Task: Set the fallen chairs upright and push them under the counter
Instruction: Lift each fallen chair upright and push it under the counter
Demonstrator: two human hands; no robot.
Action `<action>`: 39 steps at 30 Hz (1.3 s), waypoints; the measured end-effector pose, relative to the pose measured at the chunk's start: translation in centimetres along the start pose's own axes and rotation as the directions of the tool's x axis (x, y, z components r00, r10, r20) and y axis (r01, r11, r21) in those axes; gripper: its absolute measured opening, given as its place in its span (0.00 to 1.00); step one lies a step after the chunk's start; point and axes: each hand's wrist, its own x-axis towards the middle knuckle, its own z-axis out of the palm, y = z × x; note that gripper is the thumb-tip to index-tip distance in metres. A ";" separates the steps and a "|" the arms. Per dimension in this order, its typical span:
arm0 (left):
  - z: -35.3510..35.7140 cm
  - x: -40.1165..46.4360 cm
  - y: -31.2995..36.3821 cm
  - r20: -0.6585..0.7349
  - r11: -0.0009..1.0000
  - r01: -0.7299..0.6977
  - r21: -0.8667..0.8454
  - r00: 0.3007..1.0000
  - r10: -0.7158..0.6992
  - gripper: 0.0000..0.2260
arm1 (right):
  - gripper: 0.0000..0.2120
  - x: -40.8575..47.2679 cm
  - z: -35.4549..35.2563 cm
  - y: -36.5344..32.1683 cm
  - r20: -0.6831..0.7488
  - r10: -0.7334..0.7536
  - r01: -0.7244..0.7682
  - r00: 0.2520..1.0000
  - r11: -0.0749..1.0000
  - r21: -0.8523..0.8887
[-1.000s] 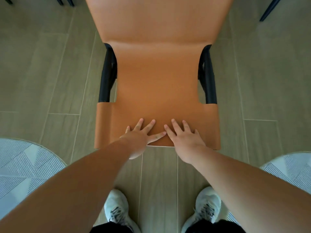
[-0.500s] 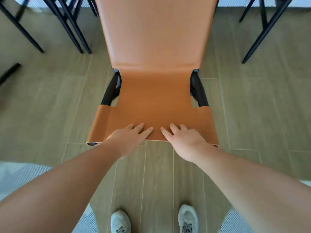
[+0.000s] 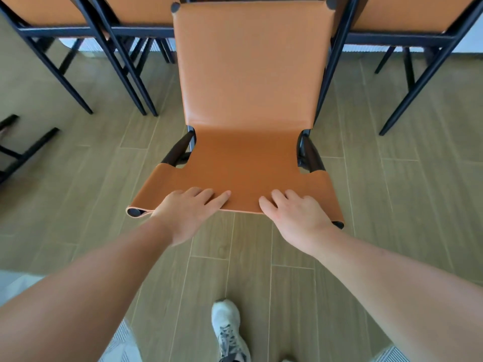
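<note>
One orange leather chair (image 3: 251,105) with a black metal frame is recorded at centre, its top edge nearest the viewer, its far end between the other orange chairs: two at far left (image 3: 78,11) and one at far right (image 3: 407,14), all standing on black legs. The left hand (image 3: 187,212) and right hand (image 3: 295,214) are laid on the near edge of the leather, fingers extended flat over it and thumbs hidden beneath, so a grasp cannot be confirmed. The floor (image 3: 418,205) is noted as beige wood-look tile; one white sneaker (image 3: 228,327) is seen near, a pale patterned rug (image 3: 122,346) at near left, and black legs of a further piece (image 3: 23,150) at the left edge.
</note>
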 end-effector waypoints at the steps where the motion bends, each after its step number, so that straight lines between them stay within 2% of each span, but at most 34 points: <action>1: -0.2 0.1 -0.7 -0.025 1.000 -0.008 -0.013 1.000 0.007 0.44 | 0.31 0.5 -0.2 0.5 -0.029 -0.001 0.001 1.000 1.000 -0.010; 4: -1.3 0.7 -3.2 -0.103 0.999 -0.012 -0.036 0.995 0.008 0.52 | 0.28 2.3 -1.3 2.2 -0.128 -0.029 0.027 0.991 0.999 -0.021; 6: -2.0 1.6 -4.9 -0.161 0.999 -0.024 -0.028 0.987 0.019 0.55 | 0.25 3.7 -2.1 3.5 -0.176 -0.035 0.030 0.984 0.999 -0.030; 10: -4.2 4.0 -7.7 -0.186 0.999 -0.048 0.004 0.981 0.048 0.63 | 0.24 6.4 -4.0 6.3 -0.189 -0.069 0.065 0.979 0.997 -0.028; 12: -5.0 5.1 -9.2 -0.214 0.999 -0.043 0.023 0.976 0.047 0.65 | 0.24 8.0 -5.1 7.6 -0.188 -0.060 0.058 0.980 0.998 -0.019; 17: -7.1 7.3 -15.5 -0.272 0.995 0.050 0.082 0.962 -0.026 0.46 | 0.25 12.0 -7.7 10.5 -0.118 -0.008 0.005 0.993 1.000 -0.021; 18: -7.2 7.4 -17.0 -0.276 0.993 0.063 0.100 0.960 -0.033 0.46 | 0.27 12.8 -8.2 11.3 -0.113 -0.012 0.008 0.994 0.999 -0.038; 22: -8.2 8.9 -21.3 -0.225 0.983 0.080 0.166 0.974 -0.041 0.56 | 0.29 15.6 -10.0 13.9 -0.098 -0.010 0.005 0.995 0.998 -0.055; 26: -10.1 11.5 -23.2 -0.280 0.977 0.097 0.191 0.959 -0.041 0.46 | 0.18 18.0 -11.5 16.1 -0.062 -0.004 0.001 0.998 0.998 -0.056; 28: -10.6 12.2 -23.8 -0.304 0.976 0.108 0.187 0.952 -0.047 0.44 | 0.17 18.7 -11.8 16.6 -0.066 0.009 -0.012 0.998 0.999 -0.051; 30: -10.7 12.5 -24.0 -0.351 0.986 0.058 0.156 0.936 0.000 0.41 | 0.18 18.9 -11.9 16.9 -0.054 0.013 -0.015 0.998 0.999 -0.039; 34: -10.4 12.5 -24.0 -0.481 0.984 0.014 0.179 0.874 0.075 0.27 | 0.21 18.6 -12.0 16.8 -0.099 -0.003 0.000 0.995 0.999 -0.036; 39: -10.4 12.5 -24.1 -0.505 0.991 -0.026 0.132 0.858 0.090 0.20 | 0.26 18.6 -11.5 17.0 -0.144 -0.030 0.022 0.989 0.998 -0.057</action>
